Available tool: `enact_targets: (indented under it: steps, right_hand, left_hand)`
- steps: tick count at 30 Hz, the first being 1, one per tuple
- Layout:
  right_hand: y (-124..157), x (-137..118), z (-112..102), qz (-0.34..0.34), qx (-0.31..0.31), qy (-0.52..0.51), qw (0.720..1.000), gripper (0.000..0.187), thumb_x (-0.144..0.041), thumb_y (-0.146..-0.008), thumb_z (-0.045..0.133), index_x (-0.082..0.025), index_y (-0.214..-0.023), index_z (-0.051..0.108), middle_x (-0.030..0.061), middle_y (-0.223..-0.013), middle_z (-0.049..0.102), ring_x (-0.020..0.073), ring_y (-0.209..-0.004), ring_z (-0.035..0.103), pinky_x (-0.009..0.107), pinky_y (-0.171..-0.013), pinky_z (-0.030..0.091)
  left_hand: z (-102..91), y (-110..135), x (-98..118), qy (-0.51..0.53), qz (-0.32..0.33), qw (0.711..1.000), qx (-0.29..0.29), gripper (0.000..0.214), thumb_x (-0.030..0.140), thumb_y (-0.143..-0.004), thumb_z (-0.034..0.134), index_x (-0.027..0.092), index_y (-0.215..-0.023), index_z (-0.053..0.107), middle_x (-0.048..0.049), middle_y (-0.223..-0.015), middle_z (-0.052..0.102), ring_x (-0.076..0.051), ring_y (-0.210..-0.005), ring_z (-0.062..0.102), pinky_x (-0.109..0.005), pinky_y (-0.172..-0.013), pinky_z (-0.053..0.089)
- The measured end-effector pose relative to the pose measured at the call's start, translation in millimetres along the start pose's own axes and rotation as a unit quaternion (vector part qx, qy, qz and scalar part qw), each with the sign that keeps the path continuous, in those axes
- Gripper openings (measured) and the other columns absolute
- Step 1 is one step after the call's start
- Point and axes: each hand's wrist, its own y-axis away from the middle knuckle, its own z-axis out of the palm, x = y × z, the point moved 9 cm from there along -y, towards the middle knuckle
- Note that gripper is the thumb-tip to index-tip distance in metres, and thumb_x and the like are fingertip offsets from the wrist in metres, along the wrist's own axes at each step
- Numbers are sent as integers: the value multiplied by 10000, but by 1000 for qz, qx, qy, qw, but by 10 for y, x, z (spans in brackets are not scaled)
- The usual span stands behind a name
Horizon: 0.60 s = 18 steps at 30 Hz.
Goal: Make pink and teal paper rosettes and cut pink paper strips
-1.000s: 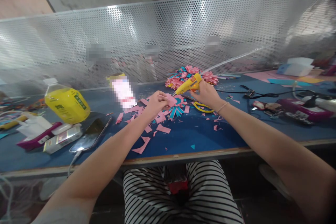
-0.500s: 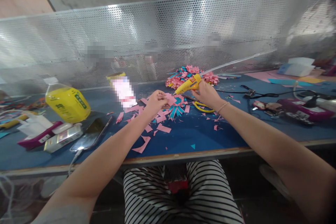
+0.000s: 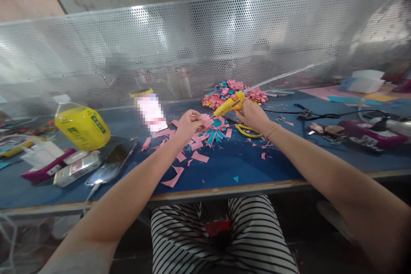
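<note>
My right hand (image 3: 251,112) is wrapped round a yellow glue gun (image 3: 233,103), with a long clear glue stick (image 3: 282,76) poking out of its back end. The gun's nozzle points left, close to a pink paper piece (image 3: 206,119) that my left hand (image 3: 191,122) pinches between thumb and fingers. Whether the nozzle touches the paper I cannot tell. Just below the nozzle lies a blue and pink paper rosette (image 3: 215,130). Behind the gun sits a heap of pink and blue paper flowers (image 3: 221,94). Yellow-handled scissors (image 3: 248,131) lie under my right wrist.
Pink paper scraps (image 3: 201,156) litter the blue tabletop (image 3: 231,167). A bottle of yellow liquid (image 3: 82,125), a phone (image 3: 112,163) and a small box (image 3: 77,169) stand or lie on the left. Black cables (image 3: 321,115) and a purple item (image 3: 369,133) occupy the right. A perforated metal screen (image 3: 218,43) closes the back.
My left hand has shifted very slightly left with the pink paper piece. The glue gun and my right hand have barely moved.
</note>
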Motion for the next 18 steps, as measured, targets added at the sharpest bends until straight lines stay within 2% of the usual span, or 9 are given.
enact_targets:
  steps: [11,14,18]
  right_hand:
    - [1,-2,-26,-5,-17,3,1000,287,-311,-806,391,-96,-985,457,157,-885,595,251,-811,579,338,-651,433]
    - [-22,152,-3,30,-25,10,999,374,-406,-794,436,-83,-979,473,163,-868,602,263,-796,584,337,-638,430]
    - [-10,582,64,122,-24,20,992,534,-511,-754,486,-61,-1041,481,183,-921,597,274,-801,584,331,-617,419]
  left_hand:
    - [-54,-29,24,12,6,1000,11,245,60,-633,609,176,-762,435,32,-597,546,-98,-509,566,-296,-565,538]
    - [-67,-29,16,17,3,1000,13,245,59,-633,611,172,-770,441,28,-610,554,-100,-524,571,-296,-573,536]
    - [-68,-27,4,21,-2,1000,9,244,76,-625,641,161,-771,464,9,-665,574,-94,-562,579,-254,-557,514]
